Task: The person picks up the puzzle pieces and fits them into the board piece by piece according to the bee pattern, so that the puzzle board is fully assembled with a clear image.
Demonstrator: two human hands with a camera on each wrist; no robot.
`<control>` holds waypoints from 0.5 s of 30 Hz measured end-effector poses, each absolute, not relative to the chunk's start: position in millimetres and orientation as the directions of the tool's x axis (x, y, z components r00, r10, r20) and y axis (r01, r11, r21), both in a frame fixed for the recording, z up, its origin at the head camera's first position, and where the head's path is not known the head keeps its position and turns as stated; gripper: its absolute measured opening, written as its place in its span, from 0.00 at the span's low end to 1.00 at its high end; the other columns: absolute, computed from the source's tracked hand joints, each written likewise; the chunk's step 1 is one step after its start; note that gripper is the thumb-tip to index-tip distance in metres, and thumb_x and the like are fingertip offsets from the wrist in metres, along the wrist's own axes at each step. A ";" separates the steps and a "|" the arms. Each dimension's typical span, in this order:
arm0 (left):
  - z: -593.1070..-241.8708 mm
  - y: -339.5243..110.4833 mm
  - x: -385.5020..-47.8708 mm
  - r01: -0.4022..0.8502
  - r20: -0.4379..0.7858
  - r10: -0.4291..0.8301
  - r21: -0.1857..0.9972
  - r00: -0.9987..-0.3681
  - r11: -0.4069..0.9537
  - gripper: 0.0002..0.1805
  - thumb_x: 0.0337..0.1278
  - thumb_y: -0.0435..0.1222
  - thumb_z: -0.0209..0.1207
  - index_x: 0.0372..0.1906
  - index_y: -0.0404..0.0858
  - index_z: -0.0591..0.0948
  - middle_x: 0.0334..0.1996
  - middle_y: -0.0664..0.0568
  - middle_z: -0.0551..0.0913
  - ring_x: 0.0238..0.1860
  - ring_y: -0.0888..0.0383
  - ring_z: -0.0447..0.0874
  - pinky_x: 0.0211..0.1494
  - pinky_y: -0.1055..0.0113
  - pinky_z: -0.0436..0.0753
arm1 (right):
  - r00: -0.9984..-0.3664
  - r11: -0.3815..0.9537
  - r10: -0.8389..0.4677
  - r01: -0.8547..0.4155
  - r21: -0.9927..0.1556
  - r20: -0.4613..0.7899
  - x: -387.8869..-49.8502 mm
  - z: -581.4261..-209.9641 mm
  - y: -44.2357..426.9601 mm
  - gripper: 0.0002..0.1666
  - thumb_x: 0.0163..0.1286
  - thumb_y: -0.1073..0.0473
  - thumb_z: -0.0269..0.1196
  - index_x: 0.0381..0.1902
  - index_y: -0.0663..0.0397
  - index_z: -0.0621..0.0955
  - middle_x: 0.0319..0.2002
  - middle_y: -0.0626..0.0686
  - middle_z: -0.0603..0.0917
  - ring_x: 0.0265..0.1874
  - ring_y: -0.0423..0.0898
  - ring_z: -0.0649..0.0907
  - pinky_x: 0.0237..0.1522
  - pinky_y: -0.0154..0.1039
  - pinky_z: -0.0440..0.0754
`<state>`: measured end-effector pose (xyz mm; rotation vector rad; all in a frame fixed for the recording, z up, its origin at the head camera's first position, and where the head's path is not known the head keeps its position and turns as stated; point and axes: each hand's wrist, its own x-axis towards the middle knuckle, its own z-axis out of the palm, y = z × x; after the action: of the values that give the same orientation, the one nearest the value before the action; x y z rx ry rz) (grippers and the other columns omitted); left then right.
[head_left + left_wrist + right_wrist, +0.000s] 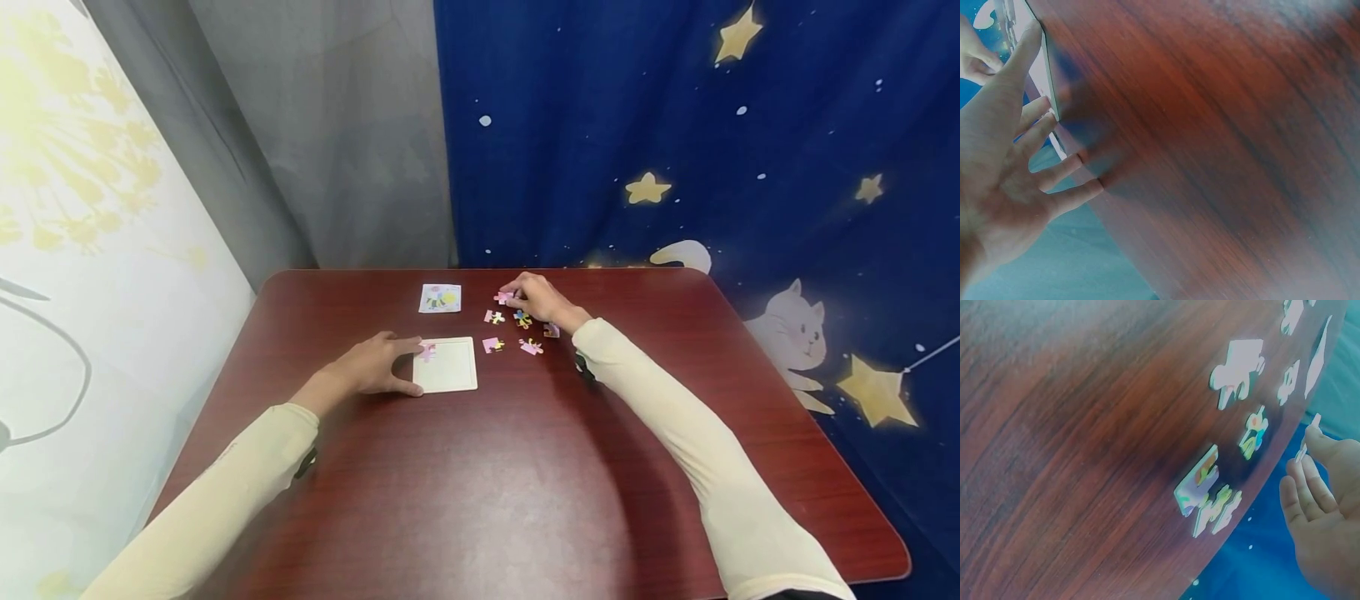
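A white square puzzle tray (453,371) lies on the table with a pink puzzle piece (427,352) in its far left corner. My left hand (378,364) touches the tray's left side, thumb near the front corner and fingers spread; the left wrist view shows those fingers (1063,200) fairly straight. Beyond the loose pieces, my right hand (537,297) pinches a pink puzzle piece (502,297) between thumb and fingertips. In the right wrist view that piece (1301,453) is mostly hidden by the hand.
Several loose puzzle pieces, among them a pink and yellow one (492,345) and a blue and yellow one (522,318), lie right of the tray. A picture card (440,298) with a bee lies behind the tray. Curtains (562,150) hang beyond the dark red table (480,492).
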<state>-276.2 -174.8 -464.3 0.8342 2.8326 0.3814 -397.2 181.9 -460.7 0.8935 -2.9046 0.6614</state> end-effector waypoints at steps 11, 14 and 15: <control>-466.2 -176.1 -274.9 0.497 -0.093 0.540 0.285 -0.837 0.820 0.52 0.46 0.66 0.73 0.76 0.46 0.73 0.72 0.43 0.74 0.71 0.36 0.69 0.63 0.36 0.76 | -0.774 0.665 -0.600 -0.624 -0.411 0.205 -383.6 -457.6 170.5 0.19 0.73 0.61 0.68 0.60 0.61 0.86 0.51 0.59 0.86 0.49 0.52 0.81 0.51 0.46 0.80; -467.2 -175.7 -275.8 0.505 -0.084 0.547 0.286 -0.833 0.814 0.52 0.46 0.66 0.73 0.75 0.46 0.74 0.73 0.44 0.74 0.71 0.36 0.69 0.63 0.36 0.76 | -0.763 0.643 -0.608 -0.635 -0.428 0.218 -380.6 -457.0 167.0 0.19 0.72 0.61 0.69 0.59 0.61 0.86 0.50 0.58 0.87 0.47 0.52 0.81 0.50 0.45 0.80; -467.0 -175.5 -276.0 0.507 -0.084 0.548 0.288 -0.832 0.813 0.52 0.46 0.66 0.73 0.75 0.46 0.75 0.73 0.45 0.73 0.71 0.36 0.68 0.64 0.36 0.75 | -0.760 0.637 -0.611 -0.639 -0.432 0.222 -379.5 -457.1 165.7 0.19 0.72 0.61 0.69 0.59 0.61 0.86 0.50 0.58 0.87 0.47 0.51 0.81 0.50 0.45 0.80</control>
<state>-276.0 -175.5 -467.0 0.8309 2.8341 0.3827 -379.5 165.7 -457.1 1.0672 -2.7922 0.7701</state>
